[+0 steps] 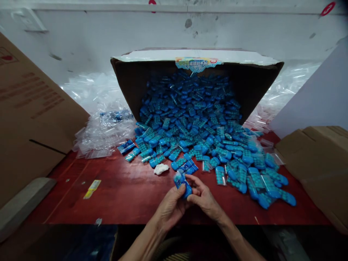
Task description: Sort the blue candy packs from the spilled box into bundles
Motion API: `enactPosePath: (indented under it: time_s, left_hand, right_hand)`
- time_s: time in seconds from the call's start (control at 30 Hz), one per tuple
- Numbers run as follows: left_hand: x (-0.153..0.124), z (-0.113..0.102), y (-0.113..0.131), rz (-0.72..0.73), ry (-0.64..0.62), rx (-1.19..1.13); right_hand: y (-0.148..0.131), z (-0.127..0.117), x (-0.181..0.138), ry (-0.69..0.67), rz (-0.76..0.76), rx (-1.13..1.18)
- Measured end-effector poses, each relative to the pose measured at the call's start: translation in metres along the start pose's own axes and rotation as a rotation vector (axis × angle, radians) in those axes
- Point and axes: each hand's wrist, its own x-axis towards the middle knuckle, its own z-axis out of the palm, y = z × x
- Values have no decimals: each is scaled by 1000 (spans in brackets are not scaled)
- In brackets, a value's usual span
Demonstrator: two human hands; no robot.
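Observation:
My left hand (172, 206) and my right hand (206, 200) meet near the table's front edge. Between them is a small blue candy case (182, 184), which appears to have a printed blue wrapper around it. My left thumb presses on its face, and the right fingers grip its right side. Just beyond my hands lie a flat printed blue wrapper (190, 166) and a crumpled white wad (161, 168). A large heap of blue-capped clear cases (187, 123) with teal candies spills towards me and to the right.
An open carton (123, 72) on its side holds the back of the heap. Clear plastic sleeves (96, 134) pile up left of it. Brown cardboard boxes (32, 105) flank the red table (119, 195). A yellow-and-white label (92, 189) lies at left.

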Motion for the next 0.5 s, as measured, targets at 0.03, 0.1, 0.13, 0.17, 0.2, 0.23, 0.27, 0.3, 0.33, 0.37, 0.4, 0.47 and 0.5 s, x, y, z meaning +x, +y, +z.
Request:
enactPosePath:
  time_s: [0.03, 0.1, 0.13, 0.17, 0.2, 0.23, 0.27, 0.3, 0.33, 0.37, 0.4, 0.47, 0.5]
  left_hand:
    - [-1, 0, 0, -6, -7, 4]
    - [-2, 1, 2, -16, -24, 5]
    - [-3, 1, 3, -17, -37, 2]
    - [-3, 2, 3, -15, -49, -2]
    - [-4, 3, 4, -10, -60, -6]
    - [-4, 3, 4, -5, -68, -9]
    - [-4, 4, 4, -1, -73, -10]
    - [-4, 4, 3, 3, -74, -9]
    - [-4, 4, 3, 7, -75, -10]
    - [-3, 4, 2, 11, -77, -10]
    - [-3, 3, 0, 15, -78, -9]
    - [-2, 2, -2, 16, -71, 3]
    - [-3, 2, -2, 19, -63, 15]
  right_hand:
    - [0, -1, 0, 2, 6, -4]
    - [-1, -2, -2, 18, 18, -20]
    - [-1, -3, -2, 28, 21, -28]
    - [-1, -4, -2, 36, 23, -30]
    - [-1, -5, -2, 37, 24, -25]
    - [-1, -5, -2, 33, 21, -11]
    - [0, -6, -2, 24, 15, 8]
    - [1, -6, -2, 15, 7, 27]
    - [1, -6, -1, 8, -1, 41]
    - [2, -6, -1, 2, -4, 49]
    - [2, -6, -1, -2, -2, 53]
    - [2, -5, -2, -3, 11, 48]
    - [2, -4, -2, -3, 21, 42]
